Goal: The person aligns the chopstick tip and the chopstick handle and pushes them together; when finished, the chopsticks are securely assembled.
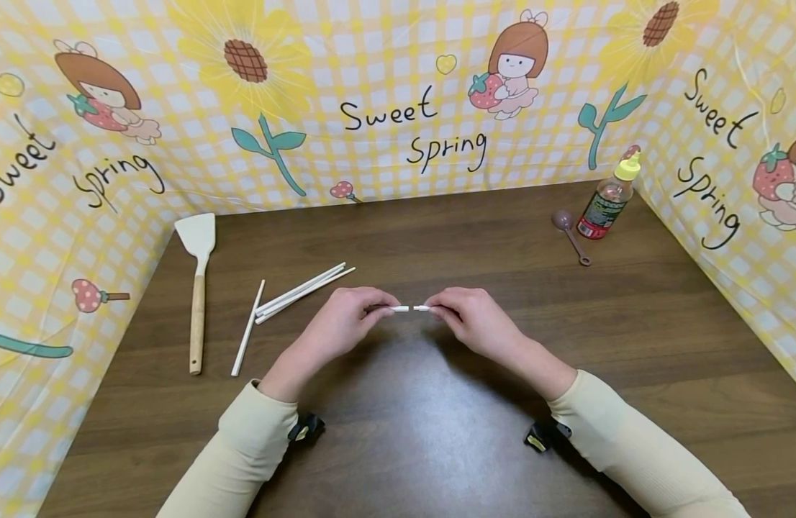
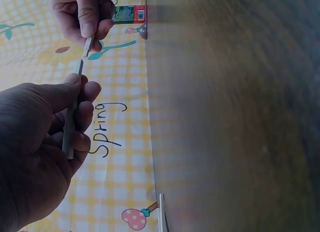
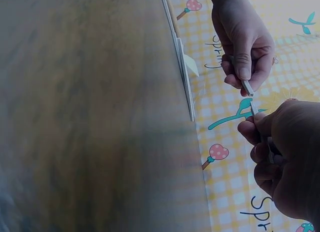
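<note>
Over the middle of the table, my left hand (image 1: 346,321) pinches a thin white stick (image 2: 70,123) between thumb and fingers. Its lower part lies along the curled fingers in the left wrist view. Facing it, my right hand (image 1: 487,325) pinches a second white stick (image 3: 253,108), whose tip points at the first one. A small gap separates the two tips, which are nearly in line. Most of each held stick is hidden by the fingers in the head view. Left of my left hand, several longer white sticks (image 1: 248,328) lie on the tabletop.
A spatula (image 1: 198,288) with a white blade and wooden handle lies at the left. Toward the back right stand a bottle (image 1: 605,208) with a yellow nozzle cap and, beside it, a mauve spoon (image 1: 569,236) on the brown table (image 1: 411,446). Yellow checked cloth (image 1: 385,158) walls the back and sides.
</note>
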The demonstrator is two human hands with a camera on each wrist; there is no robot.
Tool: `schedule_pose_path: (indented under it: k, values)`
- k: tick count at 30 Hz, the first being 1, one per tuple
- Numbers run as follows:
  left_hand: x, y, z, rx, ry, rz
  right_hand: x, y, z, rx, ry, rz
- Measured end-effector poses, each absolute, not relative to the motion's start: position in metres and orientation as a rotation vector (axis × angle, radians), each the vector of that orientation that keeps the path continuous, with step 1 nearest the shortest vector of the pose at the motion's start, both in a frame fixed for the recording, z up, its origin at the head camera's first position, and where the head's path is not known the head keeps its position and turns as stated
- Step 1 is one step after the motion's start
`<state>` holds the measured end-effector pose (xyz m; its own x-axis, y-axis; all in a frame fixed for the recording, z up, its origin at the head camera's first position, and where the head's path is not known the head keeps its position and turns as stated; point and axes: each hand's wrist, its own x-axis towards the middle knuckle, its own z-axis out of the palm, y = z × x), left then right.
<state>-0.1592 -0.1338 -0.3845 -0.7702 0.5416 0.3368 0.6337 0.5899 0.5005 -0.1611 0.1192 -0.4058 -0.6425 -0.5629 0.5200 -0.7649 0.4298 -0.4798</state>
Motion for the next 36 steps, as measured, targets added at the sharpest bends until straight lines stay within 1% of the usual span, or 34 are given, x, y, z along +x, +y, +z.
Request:
schedule_pose_path:
  k: [36]
  values:
    - [-0.1572,-0.1287,-0.3877,-1.028,-2.684,-0.894,-0.1584,0.1172,-0.4063,1.168,-2.438,1.024]
